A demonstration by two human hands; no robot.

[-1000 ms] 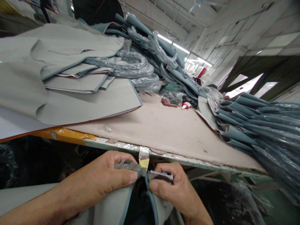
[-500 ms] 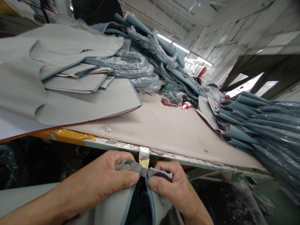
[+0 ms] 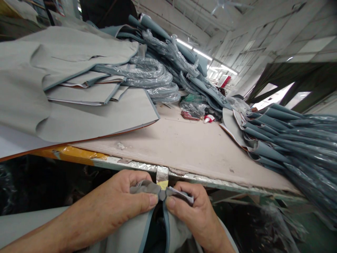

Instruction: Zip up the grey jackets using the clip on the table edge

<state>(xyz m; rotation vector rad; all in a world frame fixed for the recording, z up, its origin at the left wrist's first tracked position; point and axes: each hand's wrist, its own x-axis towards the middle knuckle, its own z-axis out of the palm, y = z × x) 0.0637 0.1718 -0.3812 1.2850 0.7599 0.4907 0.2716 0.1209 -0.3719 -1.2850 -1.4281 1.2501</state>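
Both hands pinch a grey fabric piece just below the table edge.

The left hand (image 3: pixel 116 203) and right hand (image 3: pixel 192 211) close thumb on fingers over the folded top of the grey fabric piece (image 3: pixel 147 188), thumbs nearly touching. At 12 o'clock sits the table edge (image 3: pixel 205 180) with its tape tab (image 3: pixel 162 175). Stacked grey panels (image 3: pixel 79 88) lie at 10 o'clock, wrapped blue-grey trim (image 3: pixel 289 147) at 2.

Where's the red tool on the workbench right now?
In the head view, the red tool lies at the workbench's far end, centre, beside crumpled plastic wrap.
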